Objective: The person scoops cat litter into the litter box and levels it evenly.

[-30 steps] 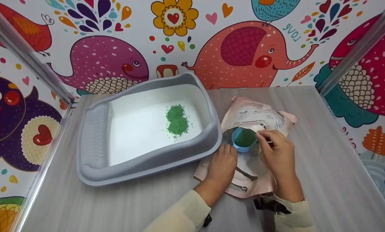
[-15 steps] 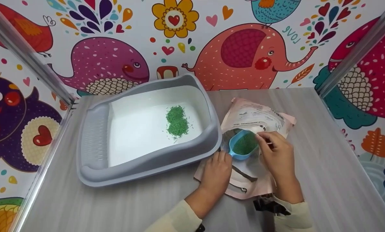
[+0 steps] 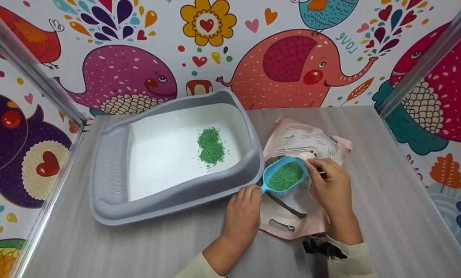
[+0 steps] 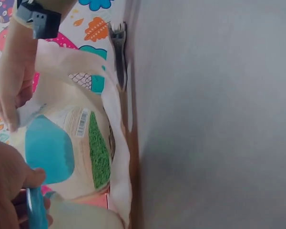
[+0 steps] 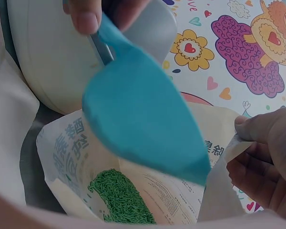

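My left hand (image 3: 242, 218) grips the handle of a blue scoop (image 5: 143, 114), which hangs over the mouth of a pink-and-white bag (image 3: 298, 135). Green pellets (image 3: 285, 177) fill the scoop's bowl in the head view. Inside the bag, the right wrist view shows more of the same green pellets (image 5: 121, 198). My right hand (image 3: 332, 187) pinches the right edge of the bag's opening between thumb and fingers. Just left of the scoop stands a grey-rimmed litter box (image 3: 176, 208); a small heap of green pellets (image 3: 211, 148) lies on its white floor.
The litter box and the bag share a pale wood-look tabletop (image 3: 145, 247). Patterned walls (image 3: 207, 61) close off the back and sides, with metal posts (image 3: 427, 58) at the corners. The bag's front flap (image 3: 296, 227) has a handle slot.
The left hand has drawn the loaded scoop leftward and up out of the bag's mouth, and its bowl now shows fully. My right hand has stayed at the bag's edge.
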`<state>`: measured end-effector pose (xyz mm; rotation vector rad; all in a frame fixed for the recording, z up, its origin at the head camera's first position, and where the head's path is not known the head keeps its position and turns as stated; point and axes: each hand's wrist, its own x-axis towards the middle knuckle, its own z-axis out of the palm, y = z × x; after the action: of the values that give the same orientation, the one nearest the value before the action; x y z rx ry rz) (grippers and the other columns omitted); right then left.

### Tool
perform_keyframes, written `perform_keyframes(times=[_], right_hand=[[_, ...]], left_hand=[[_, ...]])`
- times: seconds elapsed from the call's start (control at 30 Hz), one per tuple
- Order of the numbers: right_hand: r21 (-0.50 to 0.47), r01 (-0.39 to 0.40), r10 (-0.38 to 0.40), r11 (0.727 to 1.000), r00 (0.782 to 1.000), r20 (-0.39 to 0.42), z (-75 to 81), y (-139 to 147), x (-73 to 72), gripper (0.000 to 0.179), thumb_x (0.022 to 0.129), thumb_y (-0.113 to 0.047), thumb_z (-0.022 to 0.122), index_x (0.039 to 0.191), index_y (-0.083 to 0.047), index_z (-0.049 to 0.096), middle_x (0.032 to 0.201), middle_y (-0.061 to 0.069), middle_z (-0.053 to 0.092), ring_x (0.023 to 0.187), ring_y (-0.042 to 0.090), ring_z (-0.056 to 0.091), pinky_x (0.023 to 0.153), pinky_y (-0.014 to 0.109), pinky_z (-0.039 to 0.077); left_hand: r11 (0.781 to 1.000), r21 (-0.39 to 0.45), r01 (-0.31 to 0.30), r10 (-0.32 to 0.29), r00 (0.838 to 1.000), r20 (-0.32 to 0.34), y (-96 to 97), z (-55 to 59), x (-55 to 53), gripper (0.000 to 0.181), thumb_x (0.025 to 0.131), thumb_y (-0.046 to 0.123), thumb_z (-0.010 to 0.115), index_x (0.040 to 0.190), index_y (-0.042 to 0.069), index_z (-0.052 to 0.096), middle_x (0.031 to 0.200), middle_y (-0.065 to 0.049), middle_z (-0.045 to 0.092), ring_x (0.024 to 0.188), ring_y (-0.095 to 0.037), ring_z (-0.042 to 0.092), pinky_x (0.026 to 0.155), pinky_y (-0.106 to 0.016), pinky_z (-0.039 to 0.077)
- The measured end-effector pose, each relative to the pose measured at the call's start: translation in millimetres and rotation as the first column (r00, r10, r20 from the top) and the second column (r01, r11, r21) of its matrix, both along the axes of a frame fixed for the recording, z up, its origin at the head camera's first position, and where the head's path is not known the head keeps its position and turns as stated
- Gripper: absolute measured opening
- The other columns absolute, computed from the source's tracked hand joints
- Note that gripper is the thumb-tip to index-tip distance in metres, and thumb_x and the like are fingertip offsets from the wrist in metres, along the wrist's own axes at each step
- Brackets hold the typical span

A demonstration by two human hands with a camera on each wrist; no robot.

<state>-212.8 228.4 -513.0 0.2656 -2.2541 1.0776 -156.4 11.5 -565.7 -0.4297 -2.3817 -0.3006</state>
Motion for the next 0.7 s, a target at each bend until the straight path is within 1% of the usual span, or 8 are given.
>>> perform_keyframes(times=[0.07,0.13,0.27,0.4,0.53,0.63,0.7], right_hand=[[0.006,0.003,-0.003,1.0,1.0,0.001,0.4,-0.2,0.0,0.007,0.089,-0.001,0.078,0.095,-0.005,0.081,0.088,0.006,0.077,0.077,-0.006,0.061,0.07,0.002,0.048],[0.012,0.008,-0.008,1.0,1.0,0.005,0.7,-0.2,0.3,0.007,0.089,-0.002,0.078,0.096,-0.005,0.081,0.088,0.006,0.077,0.077,-0.005,0.062,0.07,0.002,0.047],[0.014,0.017,-0.017,1.0,1.0,0.013,1.0,-0.2,1.3,0.008,0.089,0.0,0.078,0.096,-0.004,0.081,0.089,0.007,0.077,0.077,-0.005,0.061,0.07,0.001,0.047],[0.011,0.019,-0.019,1.0,1.0,0.019,0.8,-0.4,2.0,0.009,0.089,0.0,0.078,0.097,-0.003,0.08,0.09,0.008,0.077,0.079,-0.005,0.061,0.07,0.001,0.047],[0.007,0.01,-0.01,1.0,1.0,0.016,0.2,-0.3,1.5,0.01,0.088,0.001,0.078,0.097,-0.003,0.08,0.09,0.008,0.077,0.08,-0.007,0.061,0.07,0.002,0.048],[0.007,0.004,-0.004,1.0,1.0,0.01,-0.4,0.3,0.8,0.011,0.088,0.002,0.078,0.097,-0.003,0.08,0.09,0.008,0.077,0.08,-0.007,0.061,0.071,0.002,0.048],[0.008,0.003,-0.004,1.0,1.0,0.007,-0.6,0.5,0.7,0.011,0.087,0.002,0.078,0.097,-0.003,0.08,0.09,0.008,0.077,0.081,-0.008,0.061,0.072,0.001,0.048]], left_hand=[[0.999,0.034,0.01,-0.01,1.0,0.005,-4.5,1.0,1.7,0.026,0.082,0.017,0.081,0.101,0.013,0.063,0.103,0.001,0.067,0.092,-0.013,0.064,0.068,-0.027,0.052],[0.998,0.053,0.016,-0.017,1.0,0.005,-8.3,2.4,3.5,0.029,0.08,0.017,0.083,0.102,0.013,0.063,0.104,0.001,0.068,0.094,-0.013,0.065,0.07,-0.027,0.053],[0.997,0.068,0.021,-0.021,1.0,0.003,-14.5,5.4,8.5,0.033,0.078,0.017,0.085,0.102,0.012,0.064,0.105,0.001,0.068,0.095,-0.013,0.066,0.071,-0.026,0.054],[0.996,0.08,0.027,-0.029,0.999,0.016,-20.5,7.2,13.5,0.034,0.077,0.016,0.087,0.102,0.012,0.065,0.105,0.002,0.069,0.096,-0.012,0.066,0.071,-0.026,0.055],[0.989,0.138,0.06,-0.065,0.998,0.029,-27.3,9.7,16.3,0.033,0.076,0.009,0.086,0.103,0.01,0.066,0.106,0.0,0.069,0.098,-0.014,0.066,0.08,-0.027,0.057],[0.978,0.183,0.096,-0.101,0.995,0.02,-31.7,12.3,17.1,0.033,0.077,0.004,0.085,0.104,0.007,0.066,0.107,-0.002,0.069,0.099,-0.016,0.065,0.087,-0.029,0.057],[0.974,0.201,0.109,-0.112,0.994,0.008,-34.2,13.8,17.2,0.032,0.078,0.003,0.084,0.104,0.007,0.065,0.108,-0.004,0.068,0.101,-0.018,0.064,0.089,-0.03,0.057]])
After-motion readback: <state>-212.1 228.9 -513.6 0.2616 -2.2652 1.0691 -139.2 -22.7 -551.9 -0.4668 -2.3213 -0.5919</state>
